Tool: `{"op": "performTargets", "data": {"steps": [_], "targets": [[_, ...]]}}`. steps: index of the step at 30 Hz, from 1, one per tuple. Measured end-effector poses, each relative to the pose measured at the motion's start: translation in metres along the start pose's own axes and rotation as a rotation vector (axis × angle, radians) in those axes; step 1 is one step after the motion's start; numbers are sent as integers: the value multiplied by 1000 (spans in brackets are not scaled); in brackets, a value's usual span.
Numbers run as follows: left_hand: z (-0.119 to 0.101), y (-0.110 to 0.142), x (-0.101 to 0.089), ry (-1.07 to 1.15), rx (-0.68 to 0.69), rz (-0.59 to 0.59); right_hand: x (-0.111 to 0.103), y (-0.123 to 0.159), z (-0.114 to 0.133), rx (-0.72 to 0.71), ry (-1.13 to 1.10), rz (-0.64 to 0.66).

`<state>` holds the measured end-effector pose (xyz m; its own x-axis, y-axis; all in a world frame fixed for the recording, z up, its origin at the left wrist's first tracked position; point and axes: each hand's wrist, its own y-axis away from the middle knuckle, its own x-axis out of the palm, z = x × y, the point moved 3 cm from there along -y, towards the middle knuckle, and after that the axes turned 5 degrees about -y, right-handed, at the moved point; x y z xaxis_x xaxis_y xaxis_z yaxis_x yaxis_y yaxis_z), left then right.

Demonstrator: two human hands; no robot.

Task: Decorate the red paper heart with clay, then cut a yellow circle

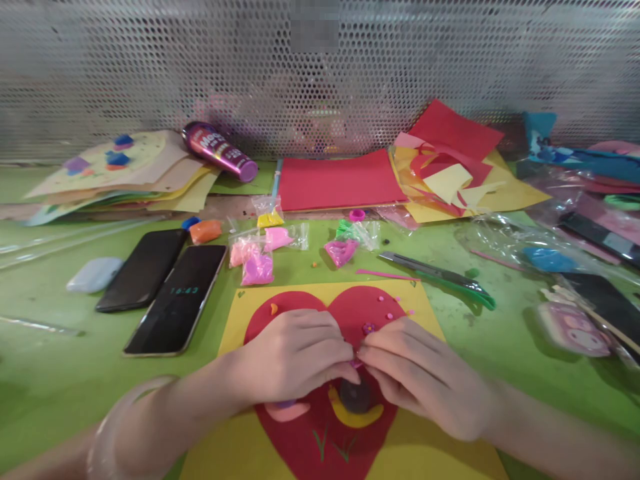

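Note:
Over a red paper heart point(295, 448) on a yellow sheet point(227, 433), my left hand point(297, 353) and my right hand point(430, 377) meet with fingertips pinched together. A small pink bit of modelling clay point(356, 363) shows between them, partly covered by the fingers. Just below lies a dark round clay piece point(356, 397) on a yellow curved clay strip point(345, 415). A pale pink clay shape point(287, 411) with some purple peeks out under my left hand. Near my right fingers sit a purple clay flower point(369, 328) and several tiny pink dots point(389, 316). Green grass-like marks point(320, 445) show lower down.
Bagged clay point(257, 267) and a green utility knife point(450, 280) lie beyond the sheet. Two phones point(175, 300) are at left, a pink case point(575, 328) at right. Behind are red paper point(340, 180), a purple bottle point(220, 152) and a perforated metal panel point(150, 60).

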<state>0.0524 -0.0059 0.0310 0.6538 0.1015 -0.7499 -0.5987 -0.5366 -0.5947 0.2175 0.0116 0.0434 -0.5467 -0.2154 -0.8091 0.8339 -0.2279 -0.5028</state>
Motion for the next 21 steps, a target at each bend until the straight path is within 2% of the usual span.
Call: {"op": "performTargets", "data": {"steps": [5,12,18,21], "targets": [[-1,0,-1,-1,8,0,-3,-1,-1,24,-30,-76],[0,1,-2,-3,9,-5,-5,6,-8,101,-156,-14],[0,-2,-1,15,-5,-5,-42,-1,-14,127,-4,-172],[-1,-4,-2,11,2,-9,-54,0,-25,204,138,-175]]}}
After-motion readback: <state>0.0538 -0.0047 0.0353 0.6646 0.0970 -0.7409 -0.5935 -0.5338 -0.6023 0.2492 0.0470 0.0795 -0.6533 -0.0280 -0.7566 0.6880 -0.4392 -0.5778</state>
